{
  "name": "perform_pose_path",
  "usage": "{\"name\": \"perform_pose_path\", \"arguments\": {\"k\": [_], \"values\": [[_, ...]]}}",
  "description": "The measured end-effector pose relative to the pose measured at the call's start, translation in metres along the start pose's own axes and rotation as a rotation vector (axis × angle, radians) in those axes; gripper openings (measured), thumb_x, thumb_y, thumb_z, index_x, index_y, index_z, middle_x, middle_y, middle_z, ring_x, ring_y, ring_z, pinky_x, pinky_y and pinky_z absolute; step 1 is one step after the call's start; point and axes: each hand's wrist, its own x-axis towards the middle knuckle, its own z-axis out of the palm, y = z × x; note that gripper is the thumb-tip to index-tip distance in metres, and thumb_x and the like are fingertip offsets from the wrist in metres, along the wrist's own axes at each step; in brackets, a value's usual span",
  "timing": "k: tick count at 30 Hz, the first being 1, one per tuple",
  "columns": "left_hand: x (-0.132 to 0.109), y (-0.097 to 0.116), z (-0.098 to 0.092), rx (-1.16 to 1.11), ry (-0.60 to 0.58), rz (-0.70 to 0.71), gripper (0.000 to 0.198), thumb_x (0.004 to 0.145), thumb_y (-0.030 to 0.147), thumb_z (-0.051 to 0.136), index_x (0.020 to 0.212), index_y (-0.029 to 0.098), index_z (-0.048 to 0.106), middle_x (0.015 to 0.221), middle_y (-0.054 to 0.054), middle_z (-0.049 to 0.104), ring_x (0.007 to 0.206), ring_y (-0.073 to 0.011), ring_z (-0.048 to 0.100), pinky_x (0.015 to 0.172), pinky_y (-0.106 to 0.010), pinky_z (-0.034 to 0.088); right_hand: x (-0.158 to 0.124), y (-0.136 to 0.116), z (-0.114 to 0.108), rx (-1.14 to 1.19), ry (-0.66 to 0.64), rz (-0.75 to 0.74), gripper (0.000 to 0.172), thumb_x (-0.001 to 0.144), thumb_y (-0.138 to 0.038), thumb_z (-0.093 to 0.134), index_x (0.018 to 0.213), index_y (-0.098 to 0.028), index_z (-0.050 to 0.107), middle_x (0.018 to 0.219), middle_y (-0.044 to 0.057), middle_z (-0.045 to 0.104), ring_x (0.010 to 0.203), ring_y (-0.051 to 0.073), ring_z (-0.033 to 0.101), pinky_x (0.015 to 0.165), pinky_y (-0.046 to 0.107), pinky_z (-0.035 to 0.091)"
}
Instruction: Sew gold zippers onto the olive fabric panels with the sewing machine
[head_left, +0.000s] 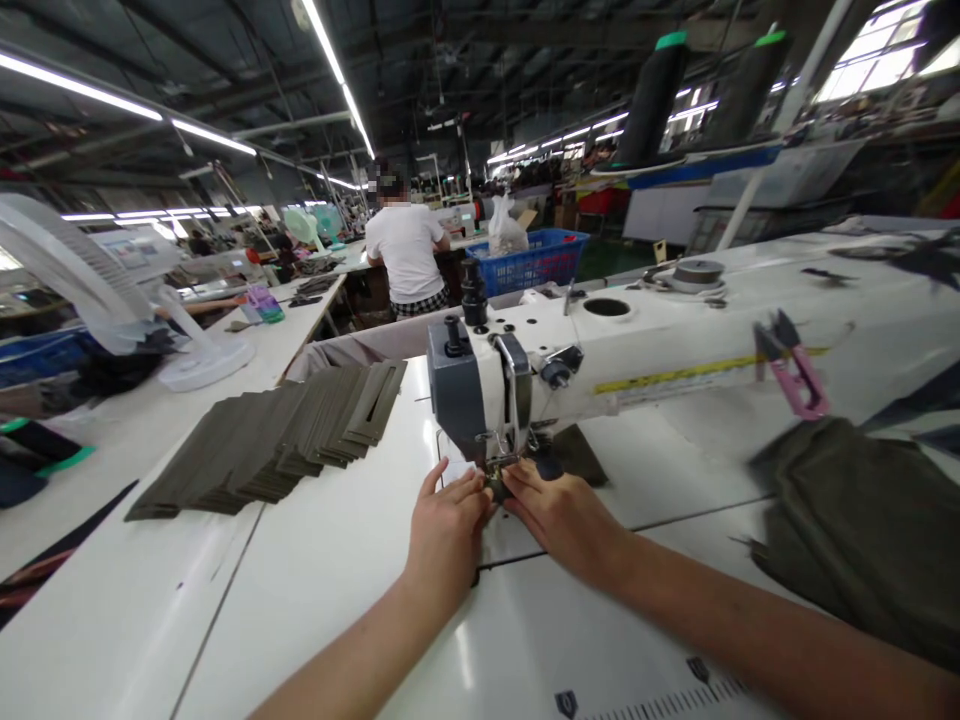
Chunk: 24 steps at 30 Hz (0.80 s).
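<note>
at the sewing machine [600, 375], the left hand [446, 530] and right hand [562, 520] hold a small olive fabric piece [496, 486] in a closed pinching grip, with a stack of olive strips [262, 440] left of centre and a loose olive pile [862, 540] at right.

Sewing machine head [457, 400] directly ahead
</note>
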Motion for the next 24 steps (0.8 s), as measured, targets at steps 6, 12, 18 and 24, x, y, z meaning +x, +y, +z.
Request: {"name": "perform_pose_path", "arguments": {"k": [6,12,18,24], "values": [[0.0026,-0.0019,-0.0015,-0.043,-0.030,-0.017,0.015,0.084,0.011,0.051,0.078,0.019,0.062,0.093,-0.003,0.070,0.093,-0.0176,0.063,0.091,-0.041,0.041,0.0020,0.0015,-0.0028,0.016,-0.035,0.027,0.017,0.079,-0.010,0.056,0.096,-0.011,0.060,0.101,0.014,0.065,0.093,0.024,0.061,0.076,0.034,0.053],[0.0061,-0.0027,-0.0033,-0.026,-0.064,-0.005,0.013,0.083,0.013,0.052,0.077,0.019,0.062,0.092,-0.002,0.070,0.093,-0.0173,0.063,0.090,-0.039,0.042,0.0033,0.0039,-0.0022,0.047,-0.045,0.031,0.016,0.081,-0.010,0.053,0.095,-0.010,0.060,0.099,0.015,0.065,0.094,0.025,0.061,0.077,0.035,0.052],[0.0072,-0.0038,-0.0034,-0.023,-0.052,0.030,0.013,0.085,0.013,0.051,0.078,0.018,0.062,0.090,-0.003,0.070,0.092,-0.0170,0.063,0.091,-0.039,0.041,0.0029,0.0044,-0.0019,0.029,-0.047,0.026,0.015,0.082,-0.011,0.052,0.095,-0.012,0.060,0.099,0.013,0.065,0.091,0.024,0.062,0.074,0.033,0.052],[0.0083,-0.0073,-0.0002,-0.014,-0.041,0.020,0.010,0.082,0.013,0.055,0.077,0.018,0.062,0.089,-0.003,0.070,0.090,-0.0179,0.064,0.089,-0.039,0.041,0.0026,0.0066,-0.0008,0.028,-0.048,0.032,0.015,0.082,-0.011,0.052,0.094,-0.011,0.061,0.097,0.013,0.066,0.091,0.024,0.062,0.079,0.034,0.051]]}}
